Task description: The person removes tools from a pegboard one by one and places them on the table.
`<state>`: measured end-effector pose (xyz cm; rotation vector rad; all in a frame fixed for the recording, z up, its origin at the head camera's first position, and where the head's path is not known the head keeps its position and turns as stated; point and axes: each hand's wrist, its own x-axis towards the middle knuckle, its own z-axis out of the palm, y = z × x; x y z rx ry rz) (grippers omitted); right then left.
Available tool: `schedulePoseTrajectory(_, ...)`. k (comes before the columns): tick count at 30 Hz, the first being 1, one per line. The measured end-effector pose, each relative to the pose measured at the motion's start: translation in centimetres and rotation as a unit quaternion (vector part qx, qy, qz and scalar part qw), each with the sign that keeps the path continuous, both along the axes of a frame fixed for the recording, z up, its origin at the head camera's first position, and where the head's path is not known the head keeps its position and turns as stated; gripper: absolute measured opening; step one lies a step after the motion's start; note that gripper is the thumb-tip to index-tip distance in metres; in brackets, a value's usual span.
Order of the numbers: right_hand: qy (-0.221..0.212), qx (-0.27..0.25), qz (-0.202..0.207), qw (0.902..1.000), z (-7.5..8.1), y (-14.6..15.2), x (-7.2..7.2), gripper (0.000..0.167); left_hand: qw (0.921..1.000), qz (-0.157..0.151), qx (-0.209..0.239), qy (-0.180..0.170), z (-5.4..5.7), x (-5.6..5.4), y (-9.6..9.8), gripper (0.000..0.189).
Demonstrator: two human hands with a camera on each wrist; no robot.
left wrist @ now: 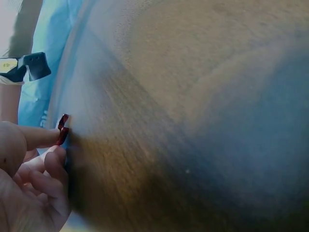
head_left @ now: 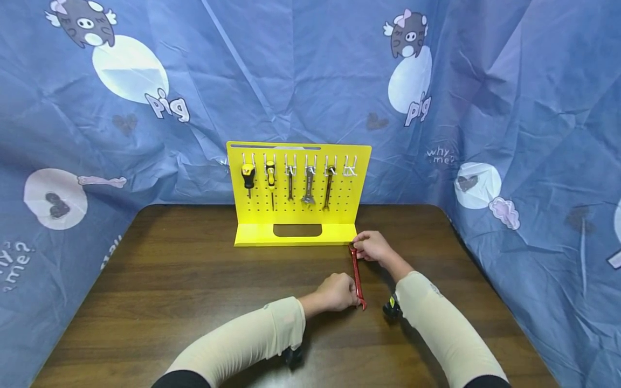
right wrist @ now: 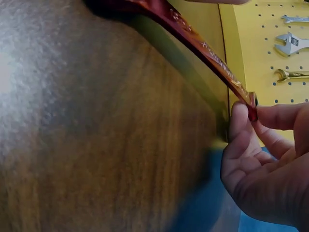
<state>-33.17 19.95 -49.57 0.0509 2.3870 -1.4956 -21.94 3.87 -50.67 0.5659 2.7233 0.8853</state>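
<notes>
A red combination wrench [head_left: 357,275] is held between both hands, just in front of the pegboard's right end. My right hand [head_left: 373,247] pinches its ring end between thumb and fingers, which shows close up in the right wrist view, where the wrench [right wrist: 207,53] slants up to the left. At the open-jaw end, nearer to me, my left hand [head_left: 338,292] pinches the shaft. Only the red tip of the wrench [left wrist: 63,129] shows past the fingers in the left wrist view.
A yellow pegboard [head_left: 296,215] stands at the table's back. On its hooks hang two screwdrivers [head_left: 248,177], a small wrench [head_left: 290,183], an adjustable wrench [head_left: 309,186] and another wrench [head_left: 329,188]. The rightmost hook [head_left: 350,167] holds nothing. Blue curtains surround the wooden table [head_left: 194,269].
</notes>
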Motion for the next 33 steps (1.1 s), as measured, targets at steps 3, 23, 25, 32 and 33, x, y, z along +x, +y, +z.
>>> schedulePoseTrajectory(3, -0.002, 0.027, 0.007, 0.9996, -0.1, -0.2, 0.1, 0.02, 0.9999, 0.0, -0.002, -0.013, 0.2, 0.0, 0.0, 0.03)
schedulePoseTrajectory(23, 0.129, 0.217, -0.025, 0.9673, -1.5, -2.2, 1.8, 0.033, 0.9994, 0.024, -0.008, -0.022, 0.7, 0.8, 0.1, 0.032)
schedulePoseTrajectory(25, 0.148, 0.241, -0.025, 0.959, -1.7, -2.3, 1.9, 0.03, 0.9995, 0.023, -0.01, -0.02, 0.7, 0.9, 0.1, 0.03)
schedulePoseTrajectory(32, 0.167, 0.25, -0.035, 0.9533, -1.9, -2.8, 2.1, 0.025, 0.9994, 0.021, -0.009, -0.024, 0.7, 0.9, 0.1, 0.03)
schedulePoseTrajectory(33, 0.166, 0.249, -0.037, 0.9534, -1.8, -2.8, 2.1, 0.024, 0.9994, 0.021, -0.008, -0.027, 0.7, 0.9, 0.1, 0.031)
